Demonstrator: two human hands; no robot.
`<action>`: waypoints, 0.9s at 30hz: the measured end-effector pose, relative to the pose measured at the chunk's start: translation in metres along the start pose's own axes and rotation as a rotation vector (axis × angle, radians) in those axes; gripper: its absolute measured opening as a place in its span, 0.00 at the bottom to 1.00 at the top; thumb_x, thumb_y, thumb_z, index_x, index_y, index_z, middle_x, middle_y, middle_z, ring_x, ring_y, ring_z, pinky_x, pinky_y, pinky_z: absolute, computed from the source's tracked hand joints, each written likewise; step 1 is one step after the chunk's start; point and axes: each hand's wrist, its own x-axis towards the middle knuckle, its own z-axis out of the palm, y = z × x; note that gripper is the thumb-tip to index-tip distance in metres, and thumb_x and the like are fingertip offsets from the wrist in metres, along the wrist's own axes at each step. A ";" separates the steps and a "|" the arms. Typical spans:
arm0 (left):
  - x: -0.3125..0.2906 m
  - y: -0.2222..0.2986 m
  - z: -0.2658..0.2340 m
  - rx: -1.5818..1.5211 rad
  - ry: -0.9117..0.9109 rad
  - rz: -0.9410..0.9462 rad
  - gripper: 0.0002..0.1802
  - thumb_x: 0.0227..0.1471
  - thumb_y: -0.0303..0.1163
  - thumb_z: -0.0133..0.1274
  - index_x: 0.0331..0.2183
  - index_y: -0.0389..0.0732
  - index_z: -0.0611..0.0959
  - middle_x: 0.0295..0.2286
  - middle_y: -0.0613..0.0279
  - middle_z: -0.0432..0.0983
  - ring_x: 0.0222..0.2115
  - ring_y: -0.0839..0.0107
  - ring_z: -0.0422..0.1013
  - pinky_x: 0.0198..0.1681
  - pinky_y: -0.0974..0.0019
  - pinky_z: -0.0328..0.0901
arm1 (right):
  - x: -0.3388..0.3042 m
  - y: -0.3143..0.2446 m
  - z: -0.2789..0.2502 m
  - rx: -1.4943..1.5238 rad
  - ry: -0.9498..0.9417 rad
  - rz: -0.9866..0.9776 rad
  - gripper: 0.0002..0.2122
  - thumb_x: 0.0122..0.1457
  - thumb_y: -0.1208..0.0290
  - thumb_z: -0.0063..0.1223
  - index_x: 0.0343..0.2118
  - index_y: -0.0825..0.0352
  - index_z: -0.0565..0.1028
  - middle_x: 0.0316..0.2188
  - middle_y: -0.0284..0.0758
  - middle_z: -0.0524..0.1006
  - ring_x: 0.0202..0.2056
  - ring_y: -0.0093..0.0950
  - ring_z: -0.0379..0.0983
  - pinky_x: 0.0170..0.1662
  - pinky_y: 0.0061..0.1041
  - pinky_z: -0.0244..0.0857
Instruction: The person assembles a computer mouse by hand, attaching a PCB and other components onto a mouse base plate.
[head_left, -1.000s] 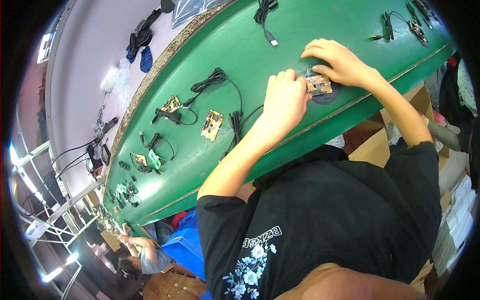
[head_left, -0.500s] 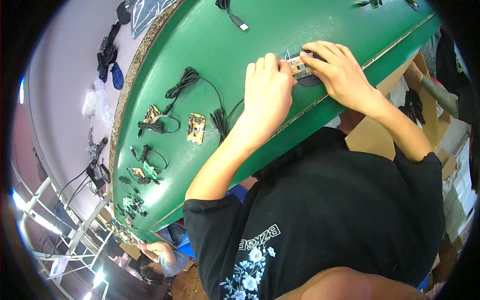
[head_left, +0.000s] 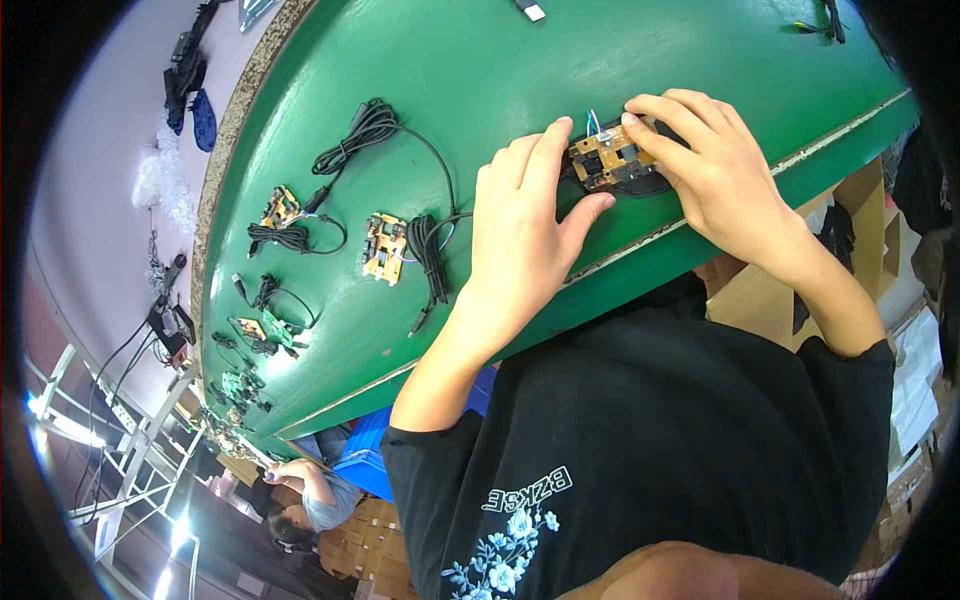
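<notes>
A tan circuit board (head_left: 612,160) with black components sits over a dark round-edged part (head_left: 642,185) on the green table. Thin coloured wires (head_left: 594,122) rise from its far edge. My right hand (head_left: 712,165) grips the board's right end, fingertips on its top and far side. Beside the left end is my left hand (head_left: 525,215), its thumb spread away from the straightened fingers, nothing seen inside it. Left of that hand lies another tan board (head_left: 384,248) with a white connector wire and a bundled black cable (head_left: 428,262).
On the green table (head_left: 500,70), more boards with cables (head_left: 283,212) and a green board (head_left: 282,332) lie along the left. A coiled black cable (head_left: 360,135) is farther back. A cardboard box (head_left: 755,300) stands right of me. Another person (head_left: 325,495) sits at the table's far-left end.
My left hand has loosened from the board, its thumb now spread. More of the board shows. The whole view has shifted slightly; my right hand stays at the board.
</notes>
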 end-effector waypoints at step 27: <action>0.027 0.017 -0.002 -0.068 -0.132 -0.079 0.22 0.38 0.27 0.69 0.38 0.33 0.79 0.35 0.51 0.75 0.39 0.53 0.75 0.44 0.57 0.70 | 0.072 0.054 -0.008 0.415 0.038 -0.464 0.11 0.51 0.79 0.65 0.39 0.67 0.81 0.38 0.36 0.78 0.32 0.30 0.73 0.36 0.28 0.66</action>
